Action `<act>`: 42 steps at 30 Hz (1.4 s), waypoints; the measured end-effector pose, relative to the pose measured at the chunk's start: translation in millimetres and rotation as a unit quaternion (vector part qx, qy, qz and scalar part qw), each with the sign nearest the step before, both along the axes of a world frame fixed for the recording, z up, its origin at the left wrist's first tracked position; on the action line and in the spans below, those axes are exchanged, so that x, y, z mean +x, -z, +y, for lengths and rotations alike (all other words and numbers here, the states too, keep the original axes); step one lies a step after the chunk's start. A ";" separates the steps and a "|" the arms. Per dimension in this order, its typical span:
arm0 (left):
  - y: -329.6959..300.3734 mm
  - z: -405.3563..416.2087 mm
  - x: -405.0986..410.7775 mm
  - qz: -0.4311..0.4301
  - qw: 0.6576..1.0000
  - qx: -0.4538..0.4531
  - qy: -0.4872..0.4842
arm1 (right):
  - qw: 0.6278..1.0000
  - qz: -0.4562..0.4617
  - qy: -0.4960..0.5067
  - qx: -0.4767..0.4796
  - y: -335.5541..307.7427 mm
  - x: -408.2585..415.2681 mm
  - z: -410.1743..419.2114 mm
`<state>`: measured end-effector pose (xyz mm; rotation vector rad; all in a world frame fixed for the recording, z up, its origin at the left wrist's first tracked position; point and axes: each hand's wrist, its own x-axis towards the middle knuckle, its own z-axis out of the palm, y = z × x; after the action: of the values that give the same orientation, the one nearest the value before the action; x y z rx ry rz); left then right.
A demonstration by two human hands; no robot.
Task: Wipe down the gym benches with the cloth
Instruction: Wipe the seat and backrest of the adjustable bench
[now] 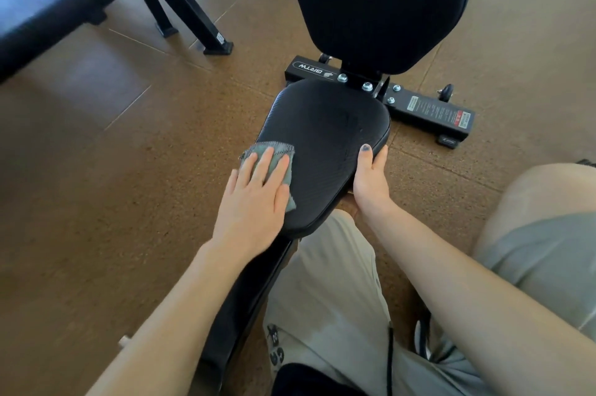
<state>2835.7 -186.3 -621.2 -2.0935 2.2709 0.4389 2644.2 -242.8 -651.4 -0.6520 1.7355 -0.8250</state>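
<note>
Hand presses cloth — grey, frayed-edged

Bare seat pad (backrest beyond)

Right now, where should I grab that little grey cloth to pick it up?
Pinch the cloth by its stitched far edge, coming from above. That edge lies free on the seat pad, beyond the left hand's flat fingers, which cover the rest.

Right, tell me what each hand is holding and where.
The left hand presses the grey cloth flat on the seat pad with straight fingers. The right hand grips the seat pad's right edge, thumb on top.
</note>
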 end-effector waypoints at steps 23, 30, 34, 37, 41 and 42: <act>-8.2 -50.2 6.4 0.128 0.979 0.054 -0.148 | 0.999 -0.029 0.013 -0.007 -0.8 5.7 -3.0; -0.8 -141.8 -23.7 0.062 0.990 0.078 -0.102 | 0.998 -0.060 0.003 -0.013 -4.5 -3.1 -2.1; -1.1 -54.3 -14.6 -0.046 0.998 0.018 0.034 | 0.993 -0.099 0.065 -0.005 -1.5 -10.2 -16.0; -3.1 -37.5 -16.8 -0.063 0.995 0.037 0.074 | 0.985 -0.138 0.099 0.022 13.8 -16.7 -31.8; 7.5 -105.1 -43.6 -0.067 0.985 -0.006 0.156 | 0.985 -0.148 0.085 0.028 12.4 -13.1 -31.9; 11.5 -127.8 -57.0 -0.067 0.983 -0.009 0.172 | 0.984 -0.153 0.087 0.031 11.5 -14.9 -32.1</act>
<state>2778.6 -314.0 -632.7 -1.6292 2.4891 0.2533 2629.3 -274.9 -662.9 -0.3146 1.5435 -0.9343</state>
